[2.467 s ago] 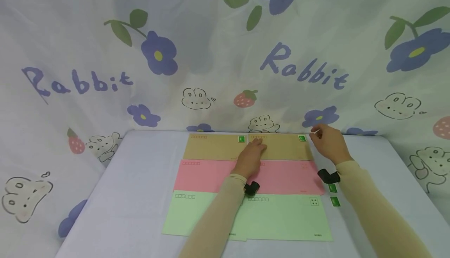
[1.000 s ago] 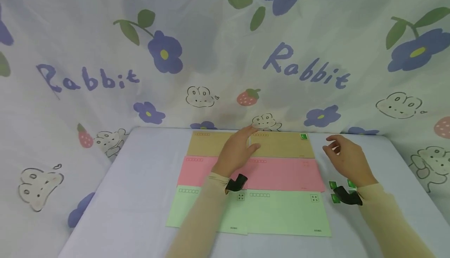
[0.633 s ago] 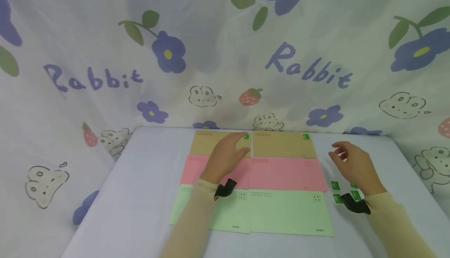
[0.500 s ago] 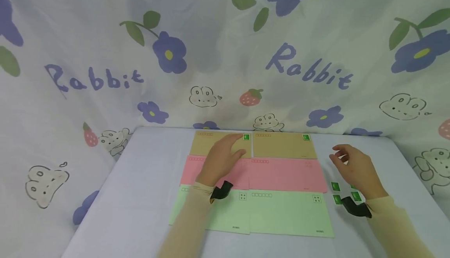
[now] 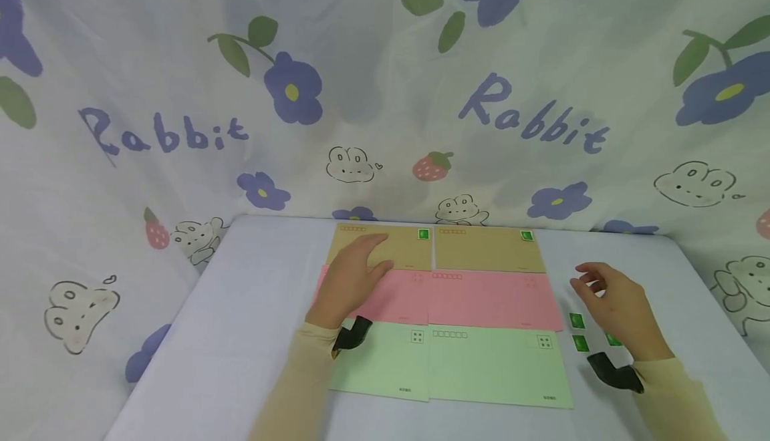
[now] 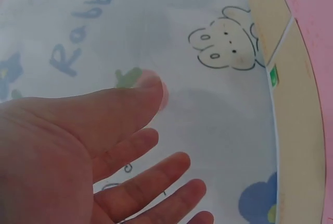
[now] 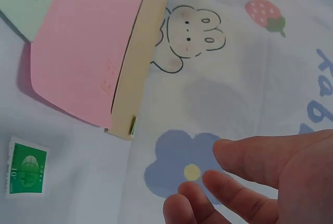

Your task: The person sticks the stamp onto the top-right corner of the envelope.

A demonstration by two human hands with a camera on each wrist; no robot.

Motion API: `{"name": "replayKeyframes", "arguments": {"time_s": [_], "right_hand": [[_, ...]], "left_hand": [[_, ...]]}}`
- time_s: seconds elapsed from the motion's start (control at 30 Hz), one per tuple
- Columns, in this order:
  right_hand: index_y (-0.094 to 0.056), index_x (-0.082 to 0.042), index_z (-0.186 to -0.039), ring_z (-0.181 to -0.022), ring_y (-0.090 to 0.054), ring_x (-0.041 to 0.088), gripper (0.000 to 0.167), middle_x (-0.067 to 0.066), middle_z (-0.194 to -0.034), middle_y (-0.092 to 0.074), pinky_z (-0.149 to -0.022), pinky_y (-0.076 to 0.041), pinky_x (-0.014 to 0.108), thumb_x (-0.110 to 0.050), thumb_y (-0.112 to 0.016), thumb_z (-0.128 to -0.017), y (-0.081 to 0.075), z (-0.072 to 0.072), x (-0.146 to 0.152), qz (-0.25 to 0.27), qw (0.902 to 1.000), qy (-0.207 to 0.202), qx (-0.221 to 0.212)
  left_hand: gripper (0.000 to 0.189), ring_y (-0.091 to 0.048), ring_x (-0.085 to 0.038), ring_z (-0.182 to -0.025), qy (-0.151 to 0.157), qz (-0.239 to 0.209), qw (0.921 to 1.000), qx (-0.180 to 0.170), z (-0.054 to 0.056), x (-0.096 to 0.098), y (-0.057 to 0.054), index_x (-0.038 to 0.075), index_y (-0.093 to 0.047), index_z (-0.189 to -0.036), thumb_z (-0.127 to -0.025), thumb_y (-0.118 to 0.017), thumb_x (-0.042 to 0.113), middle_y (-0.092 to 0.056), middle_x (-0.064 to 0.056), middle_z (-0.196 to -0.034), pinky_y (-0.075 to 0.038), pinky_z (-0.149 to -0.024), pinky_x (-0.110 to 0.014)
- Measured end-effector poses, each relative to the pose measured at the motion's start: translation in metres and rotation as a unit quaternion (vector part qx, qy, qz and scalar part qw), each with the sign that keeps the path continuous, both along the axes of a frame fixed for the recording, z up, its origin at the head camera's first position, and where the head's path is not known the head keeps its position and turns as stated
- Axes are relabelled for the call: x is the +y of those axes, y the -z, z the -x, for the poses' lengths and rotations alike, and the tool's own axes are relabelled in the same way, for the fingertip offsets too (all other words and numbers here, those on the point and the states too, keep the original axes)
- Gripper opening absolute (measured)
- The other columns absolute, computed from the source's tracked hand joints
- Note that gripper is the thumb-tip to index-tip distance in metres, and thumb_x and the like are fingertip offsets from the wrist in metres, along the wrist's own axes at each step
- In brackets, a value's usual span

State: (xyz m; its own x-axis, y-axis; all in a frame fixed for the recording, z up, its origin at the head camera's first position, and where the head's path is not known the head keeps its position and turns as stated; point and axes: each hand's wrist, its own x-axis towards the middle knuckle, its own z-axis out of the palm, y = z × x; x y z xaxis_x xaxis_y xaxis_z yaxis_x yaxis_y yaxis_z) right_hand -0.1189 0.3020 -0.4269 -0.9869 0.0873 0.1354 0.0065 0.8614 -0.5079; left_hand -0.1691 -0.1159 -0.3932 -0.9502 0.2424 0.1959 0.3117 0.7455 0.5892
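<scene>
Six envelopes lie in two columns: tan ones point(image 5: 487, 255) at the back, pink ones point(image 5: 493, 302) in the middle, pale green ones point(image 5: 499, 374) in front. A green stamp sits at the upper right corner of the left tan envelope point(image 5: 424, 234); another stamp point(image 5: 527, 235) sits on the right one. My left hand point(image 5: 345, 280) hovers over the left tan and pink envelopes, fingers relaxed and holding nothing. My right hand point(image 5: 619, 307), loosely curled with nothing held, is right of the envelopes, above loose green stamps point(image 5: 577, 321), partly hiding one.
A white-covered table point(image 5: 240, 321) extends on both sides of the envelopes. Behind it hangs a cloth point(image 5: 373, 107) printed with flowers, rabbits and strawberries. Each wrist carries a black strap point(image 5: 351, 334).
My left hand has left the seam between the tan envelopes and moved left and nearer, uncovering the left stamp. My right hand has drawn away from the right tan envelope toward the loose stamps.
</scene>
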Motion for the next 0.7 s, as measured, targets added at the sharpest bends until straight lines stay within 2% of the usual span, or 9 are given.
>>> {"name": "replayKeyframes", "arguments": {"time_s": [0.4,0.53,0.7], "right_hand": [[-0.059,0.006,-0.123,-0.09,-0.063,0.035,0.04,0.023,-0.105,-0.067,-0.063,-0.05,0.034,-0.026,-0.063,-0.099,0.017,-0.012,-0.001,0.015,0.9998,0.005,-0.015],[-0.057,0.006,-0.126,-0.093,-0.063,0.036,0.043,0.024,-0.108,-0.066,-0.063,-0.049,0.033,-0.028,-0.062,-0.1,0.02,-0.014,0.001,0.02,0.9991,0.017,-0.033],[-0.058,0.006,-0.126,-0.093,-0.063,0.037,0.043,0.024,-0.108,-0.067,-0.062,-0.048,0.032,-0.028,-0.061,-0.101,0.021,-0.016,0.004,0.022,0.9995,0.01,-0.022]], "left_hand": [[0.053,-0.05,-0.035,-0.134,-0.034,0.018,0.9992,-0.013,-0.007,-0.023,0.013,0.004,-0.057,-0.141,-0.093,-0.073,0.021,-0.057,-0.015,-0.143,-0.04,-0.111,-0.05],[0.054,-0.05,-0.036,-0.134,-0.041,0.022,0.9989,-0.012,-0.007,-0.029,0.017,0.003,-0.056,-0.141,-0.094,-0.073,0.021,-0.056,-0.016,-0.142,-0.04,-0.111,-0.051],[0.054,-0.049,-0.036,-0.135,-0.041,0.014,0.999,-0.011,-0.006,-0.032,0.019,0.002,-0.056,-0.141,-0.094,-0.073,0.022,-0.056,-0.016,-0.143,-0.04,-0.111,-0.051]]}}
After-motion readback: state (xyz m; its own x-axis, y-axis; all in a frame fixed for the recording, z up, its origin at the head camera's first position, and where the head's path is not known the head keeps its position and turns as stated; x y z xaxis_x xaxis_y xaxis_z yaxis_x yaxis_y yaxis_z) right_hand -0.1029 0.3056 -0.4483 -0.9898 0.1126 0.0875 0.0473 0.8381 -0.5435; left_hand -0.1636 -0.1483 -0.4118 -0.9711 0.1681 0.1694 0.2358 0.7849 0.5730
